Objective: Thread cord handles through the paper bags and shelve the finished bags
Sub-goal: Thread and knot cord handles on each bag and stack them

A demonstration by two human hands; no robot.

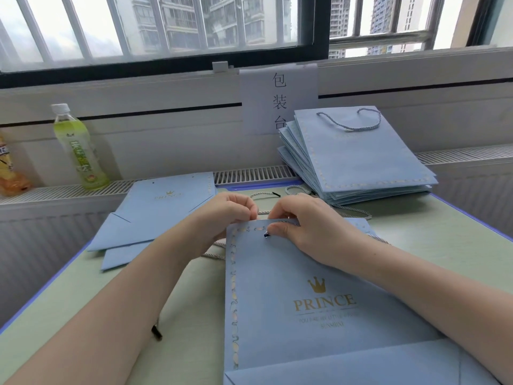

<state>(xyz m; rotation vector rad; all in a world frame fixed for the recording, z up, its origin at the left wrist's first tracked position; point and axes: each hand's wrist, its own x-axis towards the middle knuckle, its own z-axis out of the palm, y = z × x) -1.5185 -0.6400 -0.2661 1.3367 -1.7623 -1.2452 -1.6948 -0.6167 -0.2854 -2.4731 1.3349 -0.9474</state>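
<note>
A flat blue paper bag (319, 273) with a gold crown and "PRINCE" lies in front of me. My right hand (311, 229) pinches a grey cord by its dark tip (266, 234) at a hole near the bag's top edge. At that same edge my left hand (224, 215) is closed on the bag's rim. Loose grey cords (213, 255) lie under and beside the bag. Two flat bags without cords (155, 215) lie to the left. At the back right sits a stack of bags (358, 162) whose top one has a cord handle (352, 126).
A green drink bottle (77, 148) and an orange one (8, 168) stand on the sill at the left. A paper sign (277, 98) hangs under the window. A cord with a dark tip (156, 330) lies by my left forearm. The green table (433, 240) has a blue edge.
</note>
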